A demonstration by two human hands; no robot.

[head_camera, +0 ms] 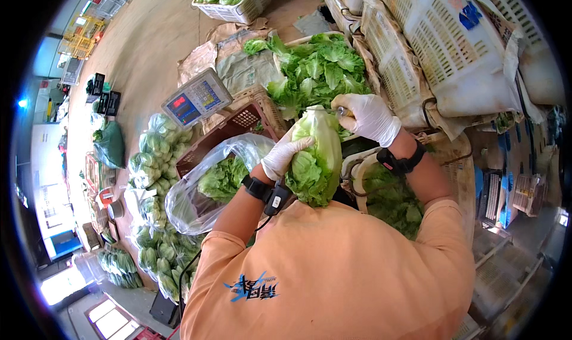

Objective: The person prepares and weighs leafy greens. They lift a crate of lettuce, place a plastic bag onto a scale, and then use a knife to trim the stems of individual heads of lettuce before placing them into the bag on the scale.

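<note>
My left hand [289, 151], in a white glove, grips a head of leafy lettuce [318, 154] by its side. The lettuce is held in front of my chest, its pale cut stem end pointing away from me and its leafy tips towards me. Beside the stem end, my gloved right hand [371, 116] is closed around a small tool [344, 112]. Only the tool's rounded end shows, so its kind is unclear. Just beyond both hands, loose green leaves [319, 67] fill a crate.
An open clear plastic bag [178, 210] containing lettuce lies in a brown crate [187, 159], behind which stands a weighing-scale display [196, 99]. Bagged vegetables [154, 161] line the floor at left. White crates [447, 49] are stacked at right, and another crate [460, 179] holds leaves by my right arm.
</note>
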